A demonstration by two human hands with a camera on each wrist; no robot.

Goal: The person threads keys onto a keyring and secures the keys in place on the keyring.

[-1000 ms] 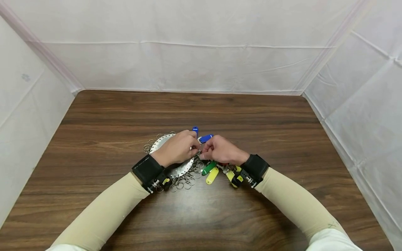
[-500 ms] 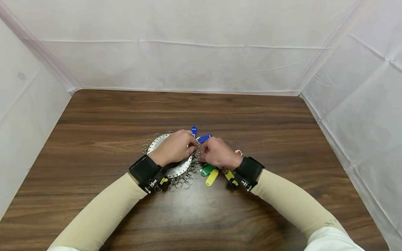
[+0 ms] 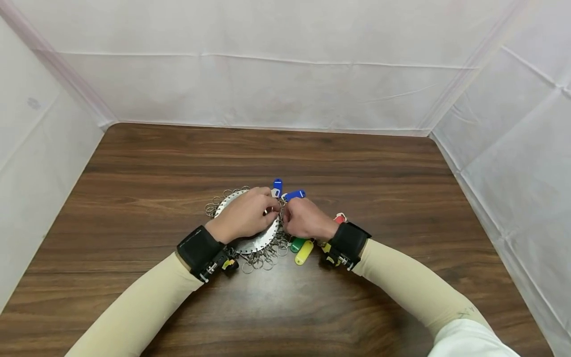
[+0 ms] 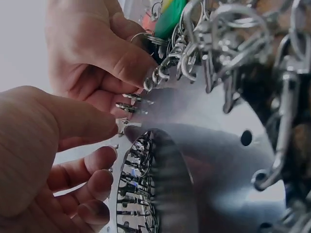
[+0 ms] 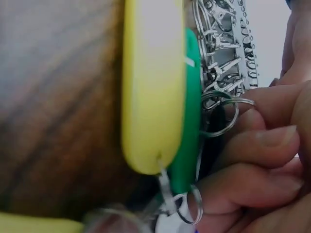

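**Worn items, both arms**

Both forearms were covered by close-fitting beige sleeves; white cloth showed at the near ends. Each wrist carried a broad black strap with a small black-and-yellow unit and metal fittings. Left hand (image 3: 244, 214) and right hand (image 3: 305, 219) were bare.

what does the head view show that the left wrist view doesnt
Only the head view shows the whole wooden table, two blue tags, a yellow tag and both wristbands. Only the left wrist view shows the clips along the metal disc rim and the right hand pinching a ring there. Both show the two hands meeting at the disc's edge, left hand over it.
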